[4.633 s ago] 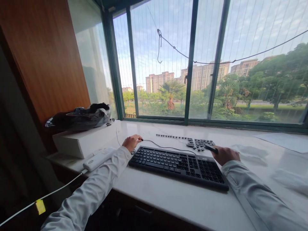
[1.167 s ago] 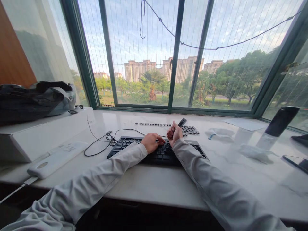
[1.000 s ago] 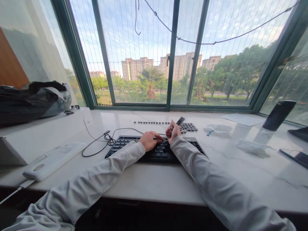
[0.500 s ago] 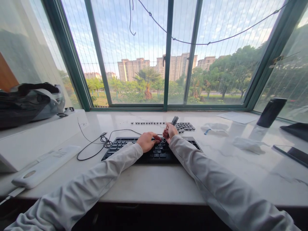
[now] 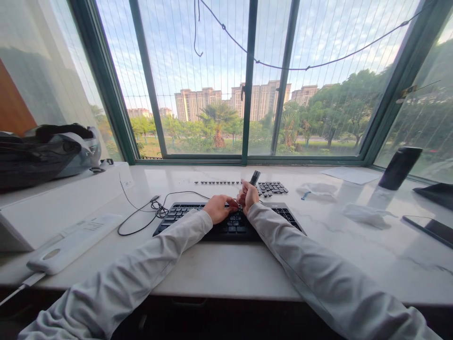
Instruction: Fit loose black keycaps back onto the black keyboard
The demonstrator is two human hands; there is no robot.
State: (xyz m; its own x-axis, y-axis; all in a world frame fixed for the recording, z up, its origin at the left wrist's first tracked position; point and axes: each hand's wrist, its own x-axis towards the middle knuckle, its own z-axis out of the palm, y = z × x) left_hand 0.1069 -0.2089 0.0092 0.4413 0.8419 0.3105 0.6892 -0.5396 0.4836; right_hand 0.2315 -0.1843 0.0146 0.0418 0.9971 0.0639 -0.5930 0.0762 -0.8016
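Observation:
A black keyboard (image 5: 177, 218) lies on the white marble sill (image 5: 226, 269) in front of me. My left hand (image 5: 219, 208) rests on the keyboard's upper rows, fingers curled down onto the keys. Right beside it, my right hand (image 5: 248, 195) is closed round a small dark tool (image 5: 255, 177) whose upper end sticks up above the fist; its lower end at the keys is hidden. Behind the keyboard lie a row of loose black keycaps (image 5: 219, 182) and a cluster of more keycaps (image 5: 272, 188).
The keyboard's cable (image 5: 148, 208) loops to the left. A white box (image 5: 60, 198) with a dark bag (image 5: 42, 153) on top and a white device (image 5: 71, 242) stand at left. Crumpled wipes (image 5: 368, 213), paper (image 5: 350, 174), a dark cylinder (image 5: 399, 167) and a phone (image 5: 430, 227) lie at right.
Both hands have come together over the keyboard's middle; earlier the left was at the cable end and the right at the number pad. Over the last second they hardly move.

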